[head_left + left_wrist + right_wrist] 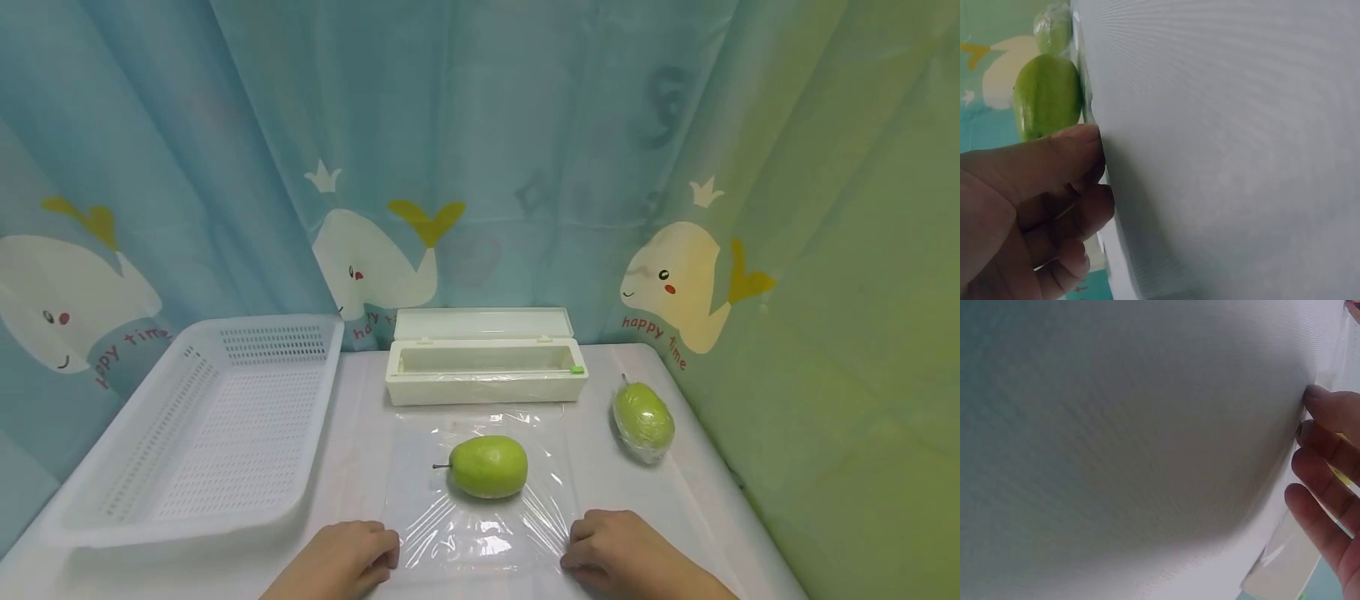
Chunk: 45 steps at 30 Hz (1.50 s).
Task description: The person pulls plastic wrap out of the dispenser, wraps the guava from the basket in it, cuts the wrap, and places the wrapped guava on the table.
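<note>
A green pear (489, 467) lies on its side, stem to the left, on a clear sheet of plastic wrap (480, 550) spread over the white table. My left hand (347, 560) pinches the sheet's near left corner between thumb and fingers. At the near right corner, my right hand (630, 554) pinches the film in the same way. Taut creases run from the pear towards both hands. In the left wrist view the bare pear (1049, 97) shows behind my left hand (1041, 200). The right wrist view shows my right hand (1332, 462) with thumb and index finger close together; the film there is hard to make out.
A white wrap dispenser box (486, 390), lid raised, with a green slider (577, 369), stands behind the sheet. Towards the right edge lies a second pear (645, 417) in clear film. A white perforated basket (321, 433) occupies the left. Curtains (525, 167) hang behind the table.
</note>
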{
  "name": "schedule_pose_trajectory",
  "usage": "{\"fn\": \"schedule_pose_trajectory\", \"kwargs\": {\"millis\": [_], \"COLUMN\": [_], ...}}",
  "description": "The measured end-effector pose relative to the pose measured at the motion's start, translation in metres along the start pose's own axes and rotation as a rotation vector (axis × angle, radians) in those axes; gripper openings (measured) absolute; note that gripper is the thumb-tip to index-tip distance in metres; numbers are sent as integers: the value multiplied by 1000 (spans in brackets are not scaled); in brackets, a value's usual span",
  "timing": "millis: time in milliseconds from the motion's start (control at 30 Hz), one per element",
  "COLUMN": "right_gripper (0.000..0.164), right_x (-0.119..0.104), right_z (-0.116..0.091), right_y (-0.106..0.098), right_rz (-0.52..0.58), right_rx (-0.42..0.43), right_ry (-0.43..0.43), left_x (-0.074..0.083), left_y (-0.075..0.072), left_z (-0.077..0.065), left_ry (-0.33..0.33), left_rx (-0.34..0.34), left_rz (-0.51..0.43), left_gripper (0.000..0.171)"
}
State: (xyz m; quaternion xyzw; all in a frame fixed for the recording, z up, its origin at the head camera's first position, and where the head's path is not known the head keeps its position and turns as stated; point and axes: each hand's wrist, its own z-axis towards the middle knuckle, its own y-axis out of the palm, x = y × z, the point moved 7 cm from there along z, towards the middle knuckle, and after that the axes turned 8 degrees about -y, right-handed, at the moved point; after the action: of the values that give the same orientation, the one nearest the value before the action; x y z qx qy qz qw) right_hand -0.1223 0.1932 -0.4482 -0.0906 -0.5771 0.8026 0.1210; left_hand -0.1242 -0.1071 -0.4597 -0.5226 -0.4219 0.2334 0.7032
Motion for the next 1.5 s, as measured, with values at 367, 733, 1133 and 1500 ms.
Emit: {"fn": "schedule_pose_trajectory", "kwargs": {"millis": [367, 733, 1133, 1500], "right_gripper": [29, 24, 25, 17], "right_x": [-1, 20, 55, 81], "right_z": [5, 31, 62, 84], "right_y": [-13, -41, -44, -37], "right_rz": [-128, -62, 173, 317], "right_rx": [85, 198, 176, 180], "right_ry": [23, 152, 398, 498], "left_x": [14, 51, 64, 64], "left_y": [-10, -32, -29, -10], "left_z": [3, 31, 84, 112], "left_ry": [99, 139, 12, -33], "left_rx": [138, 314, 162, 8], "left_rz": [24, 64, 24, 16], "left_gripper": [15, 36, 96, 99]}}
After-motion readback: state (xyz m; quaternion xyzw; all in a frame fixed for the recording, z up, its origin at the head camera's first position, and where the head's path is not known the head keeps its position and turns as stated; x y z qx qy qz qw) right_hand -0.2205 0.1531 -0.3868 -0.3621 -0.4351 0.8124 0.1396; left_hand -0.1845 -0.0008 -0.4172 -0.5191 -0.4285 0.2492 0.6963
